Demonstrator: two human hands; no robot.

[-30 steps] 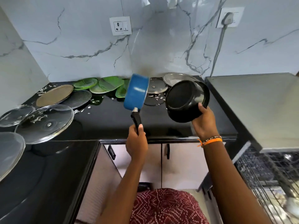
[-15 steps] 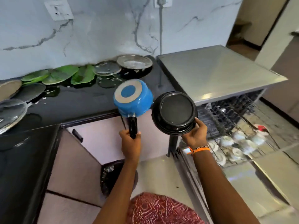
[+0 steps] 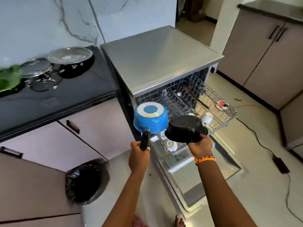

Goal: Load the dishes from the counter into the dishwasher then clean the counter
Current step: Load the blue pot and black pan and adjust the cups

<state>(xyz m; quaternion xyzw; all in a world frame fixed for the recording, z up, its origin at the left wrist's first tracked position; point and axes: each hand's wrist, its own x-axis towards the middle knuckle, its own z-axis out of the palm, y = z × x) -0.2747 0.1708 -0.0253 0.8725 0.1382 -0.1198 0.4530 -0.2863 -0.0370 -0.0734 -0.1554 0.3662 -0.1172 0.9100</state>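
Both pans have swung from the counter [image 3: 54, 95] to above the dishwasher's [image 3: 157, 56] pulled-out rack [image 3: 218, 112]. Left hand [image 3: 139, 153] grips the blue saucepan [image 3: 150, 118] by its handle; right hand [image 3: 199, 145] holds the black pan's [image 3: 185, 128] rim. Loading step: next, each needs a free slot among the cups.

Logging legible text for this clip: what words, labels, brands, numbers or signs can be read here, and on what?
None can be read.
Open dishwasher door: small dark marks on its inner panel, too blurred to read.
Blue saucepan in the left hand: plain pale ring on its base, no text.
Black pan in the right hand: no marking visible.
Counter: no labels show.
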